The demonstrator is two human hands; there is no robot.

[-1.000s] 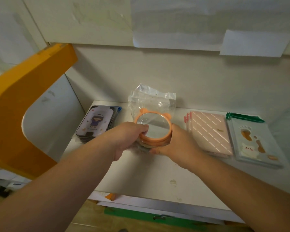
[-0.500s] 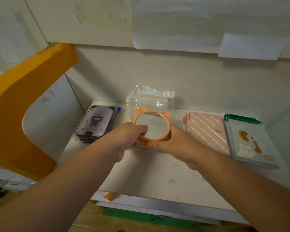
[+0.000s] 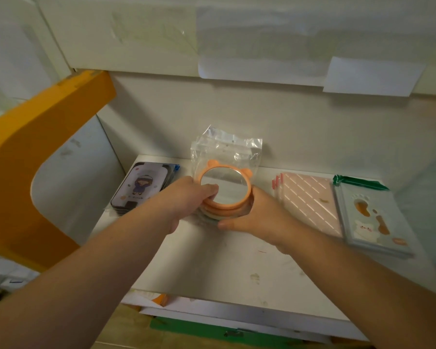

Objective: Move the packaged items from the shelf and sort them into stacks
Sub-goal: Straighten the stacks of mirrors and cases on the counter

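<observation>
We see two hands, left hand [image 3: 186, 197] and right hand [image 3: 258, 217], gripping one stack of round orange mirrors [image 3: 224, 190] (bagged) mid-shelf [image 3: 212, 268], between three flat stacks: dark [image 3: 141, 187], pink [image 3: 310, 200], pale blue [image 3: 370, 220].

A white shelf [image 3: 212, 268] is being occupied by four stacks: dark cards [image 3: 144, 187], round mirrors [image 3: 224, 195], pink packs [image 3: 310, 200], grey packs [image 3: 373, 217].

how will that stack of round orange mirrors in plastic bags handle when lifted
The stack of round mirrors probably slides apart: the glossy bags look slick, so both hands, left hand and right hand, clamp its sides. The rims look stiff; the mirror faces are likely fragile.
</observation>
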